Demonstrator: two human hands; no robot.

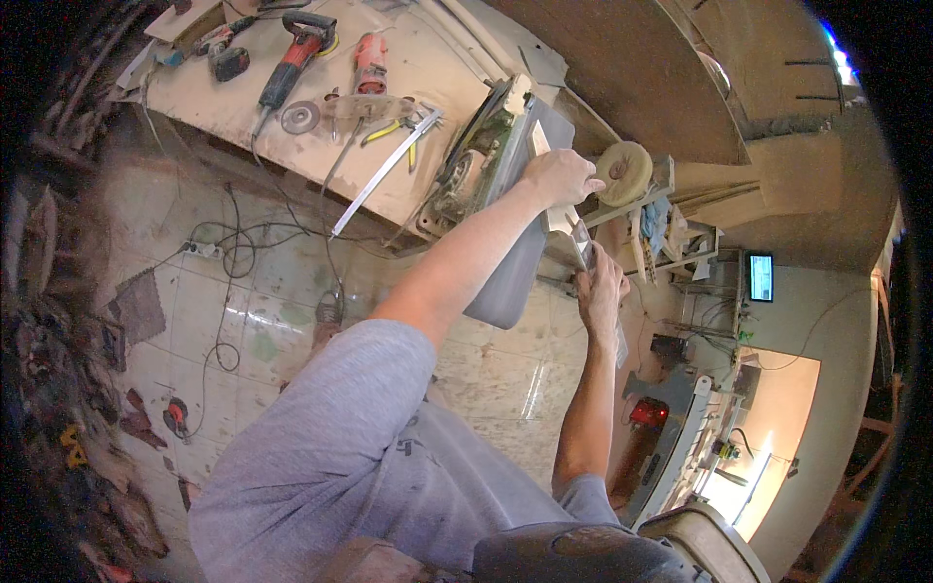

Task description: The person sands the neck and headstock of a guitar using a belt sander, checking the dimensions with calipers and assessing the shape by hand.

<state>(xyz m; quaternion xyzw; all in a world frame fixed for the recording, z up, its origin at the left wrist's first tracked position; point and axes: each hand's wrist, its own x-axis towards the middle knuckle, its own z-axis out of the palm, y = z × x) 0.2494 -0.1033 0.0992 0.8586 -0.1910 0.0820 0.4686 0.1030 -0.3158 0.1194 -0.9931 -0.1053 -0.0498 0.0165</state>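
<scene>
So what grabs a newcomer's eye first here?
Probably the bare hands near upper centre: the left hand on a pale flat piece over a broad grey belt-like surface, the right hand lower and to the right. Next, the red-and-black power tool on the dusty workbench at upper left, then the small lit screen at right.

Finding open room over the tiled floor between the 2 forearms. Meeting a workpiece between left hand and right hand, a grey belt on its left, a round wheel on its right. Running into a caliper, pliers and power tools across the bench, plus loose cords farther left.
</scene>
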